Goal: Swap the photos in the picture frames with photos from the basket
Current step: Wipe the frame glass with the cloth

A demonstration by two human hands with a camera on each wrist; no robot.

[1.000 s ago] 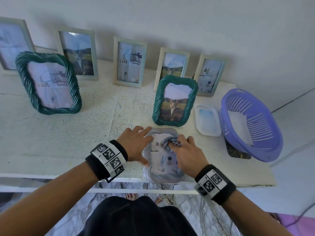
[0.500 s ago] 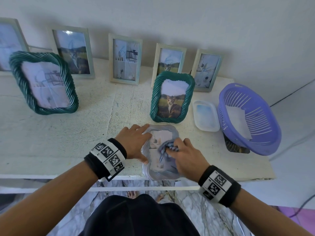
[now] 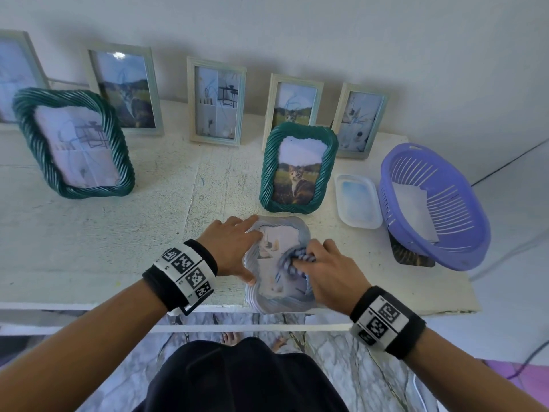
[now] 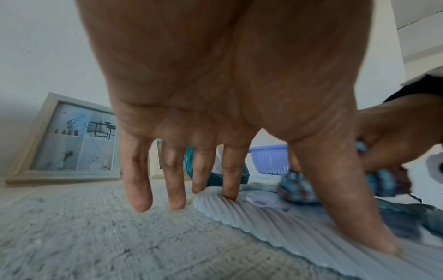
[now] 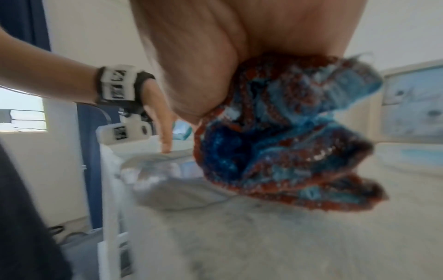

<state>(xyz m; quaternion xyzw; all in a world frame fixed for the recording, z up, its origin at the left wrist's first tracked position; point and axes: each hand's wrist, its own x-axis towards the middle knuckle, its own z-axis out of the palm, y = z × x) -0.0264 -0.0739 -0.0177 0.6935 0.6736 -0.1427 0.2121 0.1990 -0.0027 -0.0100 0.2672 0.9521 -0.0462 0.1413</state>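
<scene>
A pale ribbed picture frame [image 3: 280,301] lies flat at the table's front edge, photo side up. My left hand [image 3: 230,248] rests on its left rim with straight, spread fingers [image 4: 230,180] pressing it down [image 4: 242,214]. My right hand [image 3: 320,272] grips a bunched blue-and-red checked cloth [image 3: 292,261] [image 5: 282,136] against the frame's glass. A purple basket [image 3: 445,209] with a white photo [image 3: 413,209] inside sits at the right.
Two green twisted frames [image 3: 71,144] [image 3: 297,168] stand on the white table [image 3: 118,233]. Several pale wooden frames [image 3: 217,99] lean on the wall behind. A clear plastic tray [image 3: 358,200] lies between the green frame and the basket. A dark flat piece [image 3: 407,255] pokes out under the basket.
My right hand with the cloth has slid down and across the glass of the flat frame. My left hand has stayed on the frame's left rim.
</scene>
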